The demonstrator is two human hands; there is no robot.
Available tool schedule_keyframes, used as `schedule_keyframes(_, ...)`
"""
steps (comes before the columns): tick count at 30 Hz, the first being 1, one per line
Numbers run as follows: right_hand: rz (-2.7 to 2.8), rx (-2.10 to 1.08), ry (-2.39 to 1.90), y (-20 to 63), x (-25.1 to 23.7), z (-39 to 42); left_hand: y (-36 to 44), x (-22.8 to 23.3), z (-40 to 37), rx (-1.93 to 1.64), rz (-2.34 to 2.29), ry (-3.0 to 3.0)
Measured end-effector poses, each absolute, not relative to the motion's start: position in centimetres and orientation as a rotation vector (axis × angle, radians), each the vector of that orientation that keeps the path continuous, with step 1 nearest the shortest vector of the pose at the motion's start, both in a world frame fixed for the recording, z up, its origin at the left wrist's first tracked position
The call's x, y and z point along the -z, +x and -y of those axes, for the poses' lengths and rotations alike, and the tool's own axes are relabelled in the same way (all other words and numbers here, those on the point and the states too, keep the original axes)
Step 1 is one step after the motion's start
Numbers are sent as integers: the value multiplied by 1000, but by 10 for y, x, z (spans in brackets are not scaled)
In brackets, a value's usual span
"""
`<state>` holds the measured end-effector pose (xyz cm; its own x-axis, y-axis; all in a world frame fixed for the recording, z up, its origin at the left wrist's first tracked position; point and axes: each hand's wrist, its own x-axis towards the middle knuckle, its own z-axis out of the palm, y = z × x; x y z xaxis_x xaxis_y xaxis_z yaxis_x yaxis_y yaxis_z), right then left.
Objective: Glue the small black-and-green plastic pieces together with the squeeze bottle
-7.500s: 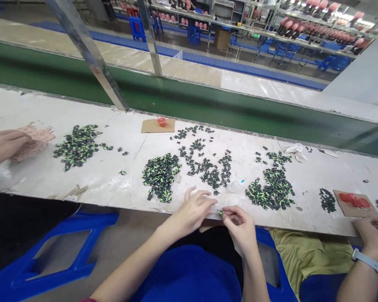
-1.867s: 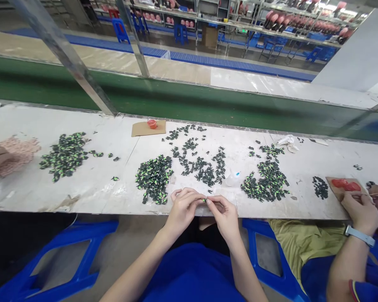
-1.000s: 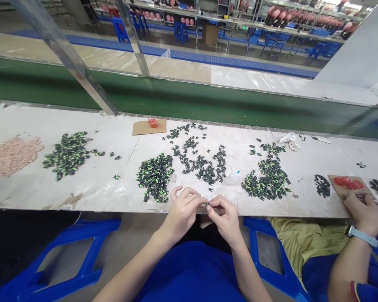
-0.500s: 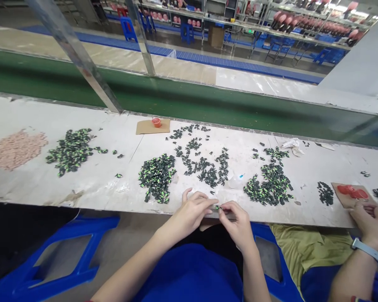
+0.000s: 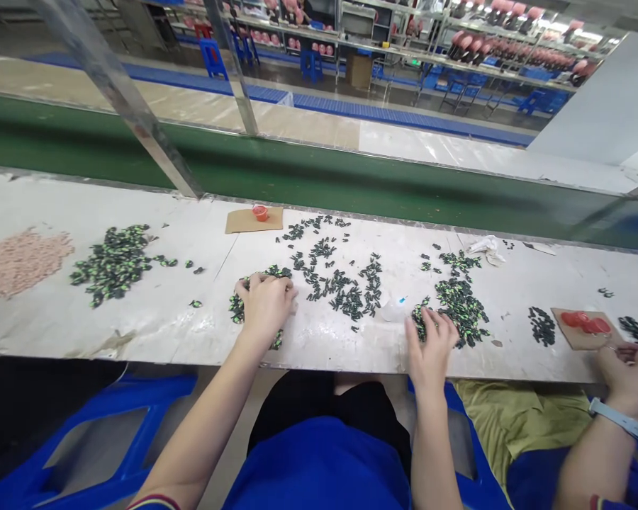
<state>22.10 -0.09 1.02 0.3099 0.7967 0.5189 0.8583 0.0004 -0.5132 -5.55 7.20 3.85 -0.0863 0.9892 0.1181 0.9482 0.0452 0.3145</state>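
Observation:
My left hand point(image 5: 266, 303) rests over a pile of small black-and-green pieces point(image 5: 237, 309), its fingers apart and bent down into it. The fingertips are partly hidden, and no held piece shows. My right hand point(image 5: 430, 343) is at the near left side of another pile of black-and-green pieces point(image 5: 462, 304), fingers spread and reaching onto it. Between the two hands, many small dark pieces point(image 5: 345, 290) lie scattered. A small clear item with a blue tip point(image 5: 398, 304) lies just beyond my right hand.
A red cup point(image 5: 260, 212) stands on cardboard point(image 5: 239, 222) at the back. Further left lie another black-and-green pile point(image 5: 111, 262) and pinkish pieces point(image 5: 24, 262). A co-worker's hand point(image 5: 624, 372) is at right, near red cups point(image 5: 588, 322). A metal post point(image 5: 122, 106) rises at the back.
My hands were together at the table's front edge with a small black-and-green piece. They have parted, left hand to the left pile, right hand to the right pile.

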Motion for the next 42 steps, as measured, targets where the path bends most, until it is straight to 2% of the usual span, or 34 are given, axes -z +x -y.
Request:
schedule_keyframes(4,1557,50,-1848,199,-5,-4,-54,-45,-74,-358,-2130,2023)
schedule_keyframes(8,1466,21,-1835,190,-5,-13,-55,-50,-71,-448,-2033,2046)
schedule_keyframes(10,1407,-117,-1724,190,-7,-14,-52,-51,-64,-556,-1899,2052)
schedule_keyframes(13,1240,-490,-1515,190,-10,-9,-37,-45,-47,-638,-1647,2002)
schedule_keyframes(17,994,-802,-1369,190,-10,2,-12,-25,-24,-659,-1588,1946)
schedule_keyframes(24,743,-827,-1281,180,-10,8,-10,-12,-5,-731,-1554,1914)
schedule_keyframes(32,923,-613,-1508,153,-11,13,-11,-7,-2,-804,-1571,1875)
schedule_keyframes(42,988,-602,-1571,147,-5,13,-10,-6,-2,-825,-1590,1817)
